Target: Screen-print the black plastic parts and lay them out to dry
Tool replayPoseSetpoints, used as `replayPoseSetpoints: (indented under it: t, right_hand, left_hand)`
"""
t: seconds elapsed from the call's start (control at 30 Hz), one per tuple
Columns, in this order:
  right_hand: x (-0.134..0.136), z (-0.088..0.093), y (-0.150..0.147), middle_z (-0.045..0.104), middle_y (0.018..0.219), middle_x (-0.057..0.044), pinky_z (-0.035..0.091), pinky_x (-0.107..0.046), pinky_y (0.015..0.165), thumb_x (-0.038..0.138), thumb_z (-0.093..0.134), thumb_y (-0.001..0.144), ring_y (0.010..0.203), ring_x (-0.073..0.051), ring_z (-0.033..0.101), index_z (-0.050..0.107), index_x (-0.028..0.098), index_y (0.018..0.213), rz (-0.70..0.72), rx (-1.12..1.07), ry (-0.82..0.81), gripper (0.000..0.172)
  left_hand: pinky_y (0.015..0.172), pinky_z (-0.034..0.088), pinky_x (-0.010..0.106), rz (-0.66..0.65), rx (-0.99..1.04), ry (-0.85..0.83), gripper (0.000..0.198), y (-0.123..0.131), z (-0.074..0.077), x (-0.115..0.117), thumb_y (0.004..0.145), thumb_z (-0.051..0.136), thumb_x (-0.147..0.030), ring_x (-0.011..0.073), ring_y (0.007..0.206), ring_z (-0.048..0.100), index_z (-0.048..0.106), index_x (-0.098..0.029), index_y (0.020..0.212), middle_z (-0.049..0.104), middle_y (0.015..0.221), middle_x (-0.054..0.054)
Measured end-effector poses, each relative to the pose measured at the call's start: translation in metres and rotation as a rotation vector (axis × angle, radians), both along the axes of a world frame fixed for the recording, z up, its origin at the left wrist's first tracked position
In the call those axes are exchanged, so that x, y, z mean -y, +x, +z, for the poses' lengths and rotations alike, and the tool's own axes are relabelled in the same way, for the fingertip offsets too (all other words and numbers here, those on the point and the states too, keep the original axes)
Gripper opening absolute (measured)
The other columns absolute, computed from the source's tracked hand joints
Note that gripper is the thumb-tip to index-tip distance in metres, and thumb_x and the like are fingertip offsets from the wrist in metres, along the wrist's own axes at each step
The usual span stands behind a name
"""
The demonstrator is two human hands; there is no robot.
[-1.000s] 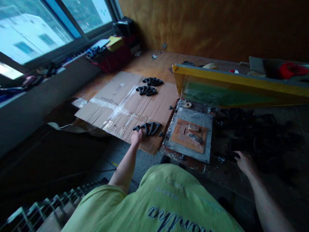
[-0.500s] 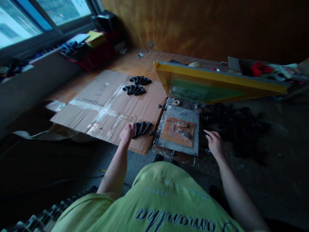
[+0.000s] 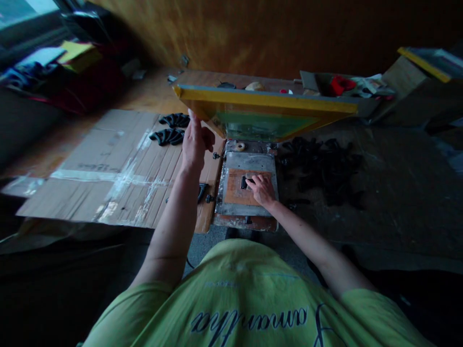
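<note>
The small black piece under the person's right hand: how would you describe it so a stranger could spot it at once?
Below the raised yellow-framed printing screen lies a grey metal plate topped with an orange-brown pad. On that pad, under the right hand, sits the black piece. It lies alone there, unlike the black pieces heaped to its right or those grouped on the cardboard sheet.

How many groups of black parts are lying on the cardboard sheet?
3: one bunch and a second bunch near the far edge of the cardboard sheet, and a third group beside the left forearm, partly hidden. The left hand may hide more.
</note>
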State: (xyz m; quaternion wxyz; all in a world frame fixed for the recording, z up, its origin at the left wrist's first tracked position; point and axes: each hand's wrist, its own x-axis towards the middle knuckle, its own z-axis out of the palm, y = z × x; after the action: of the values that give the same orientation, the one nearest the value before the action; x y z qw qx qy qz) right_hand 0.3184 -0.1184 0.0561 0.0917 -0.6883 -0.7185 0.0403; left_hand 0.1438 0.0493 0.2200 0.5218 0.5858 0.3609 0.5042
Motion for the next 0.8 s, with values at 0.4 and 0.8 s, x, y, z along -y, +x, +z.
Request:
replayPoseSetpoints:
  t: [0.4, 0.8]
  right_hand:
    - [-0.022, 0.057, 0.095, 0.066, 0.117, -0.011, 0.054, -0.043, 0.096, 0.024, 0.059, 0.094, 0.109, -0.025, 0.063, 0.069, 0.021, 0.122, -0.397, -0.265, 0.427, 0.03]
    - [-0.032, 0.058, 0.013, 0.07, 0.096, -0.012, 0.042, -0.039, 0.087, 0.016, 0.056, 0.091, 0.096, -0.028, 0.06, 0.074, 0.019, 0.109, -0.085, -0.011, -0.107, 0.026]
  left_hand:
    - [0.053, 0.043, 0.02, -0.051, -0.296, -0.388, 0.067, -0.068, -0.123, 0.09, 0.087, 0.062, -0.06, 0.0114, 0.062, 0.057, 0.06, -0.018, 0.139, 0.065, 0.077, 0.001]
    - [0.073, 0.055, 0.03, -0.063, -0.478, -0.438, 0.063, -0.068, -0.187, 0.082, 0.082, 0.069, -0.045, 0.0219, 0.084, 0.07, 0.061, -0.02, 0.139, 0.075, 0.094, 0.006]
